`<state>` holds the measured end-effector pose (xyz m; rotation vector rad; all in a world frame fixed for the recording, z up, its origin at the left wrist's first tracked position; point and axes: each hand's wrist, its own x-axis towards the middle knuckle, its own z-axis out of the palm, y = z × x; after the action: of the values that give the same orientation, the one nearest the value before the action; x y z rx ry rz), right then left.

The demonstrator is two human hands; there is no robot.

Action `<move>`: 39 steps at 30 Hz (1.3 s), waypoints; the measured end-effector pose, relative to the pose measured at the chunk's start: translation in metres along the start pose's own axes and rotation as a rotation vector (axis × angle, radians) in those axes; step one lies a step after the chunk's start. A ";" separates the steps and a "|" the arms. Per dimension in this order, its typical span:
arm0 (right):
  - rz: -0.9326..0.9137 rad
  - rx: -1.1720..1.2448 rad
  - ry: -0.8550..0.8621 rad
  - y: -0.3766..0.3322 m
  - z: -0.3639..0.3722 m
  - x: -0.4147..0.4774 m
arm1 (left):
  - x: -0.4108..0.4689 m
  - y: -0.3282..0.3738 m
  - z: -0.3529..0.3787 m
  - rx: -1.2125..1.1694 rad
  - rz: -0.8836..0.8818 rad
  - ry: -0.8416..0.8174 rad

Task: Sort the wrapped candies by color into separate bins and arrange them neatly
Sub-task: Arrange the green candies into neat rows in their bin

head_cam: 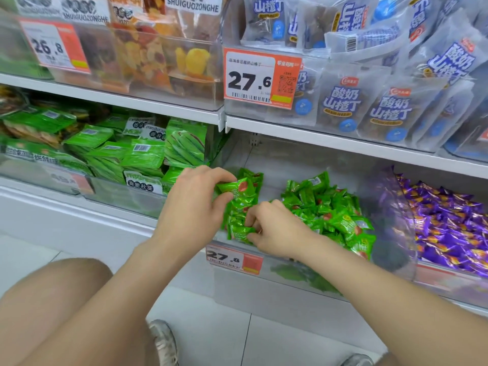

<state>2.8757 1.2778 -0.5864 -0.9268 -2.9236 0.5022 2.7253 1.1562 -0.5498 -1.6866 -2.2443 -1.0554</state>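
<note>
**Both hands at work in the green candy bin**

Nearest, a bare knee (52,299) hangs over the pale floor. Beyond it, the left hand (195,199) pinches an upper green candy (233,186) between thumb and curled fingers. Just right of it, the right hand (274,231) curls its fingertips round a lower green candy (240,233) inside the clear bin (277,276). A loose green heap (324,207) lies to the right, and purple candies (449,228) fill the next bin

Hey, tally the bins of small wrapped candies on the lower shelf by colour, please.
Bins of green candies: 1
Bins of purple candies: 1
Total: 2 bins
</note>
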 end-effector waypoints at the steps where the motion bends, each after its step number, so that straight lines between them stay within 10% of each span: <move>1: 0.007 -0.010 -0.004 -0.002 0.002 0.002 | -0.001 -0.002 -0.002 -0.020 -0.009 -0.004; 21: 0.102 0.059 0.121 -0.001 -0.009 0.004 | -0.005 -0.007 -0.009 -0.012 0.045 -0.091; 29: -0.086 0.525 0.207 -0.007 -0.044 -0.022 | -0.007 -0.001 -0.013 -0.122 0.041 -0.106; 39: -0.077 0.121 -0.023 0.004 -0.008 0.000 | -0.013 -0.010 -0.006 -0.053 -0.125 -0.057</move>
<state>2.8790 1.2830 -0.5798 -0.7969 -2.8975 0.6808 2.7196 1.1413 -0.5561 -1.6355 -2.4059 -1.1160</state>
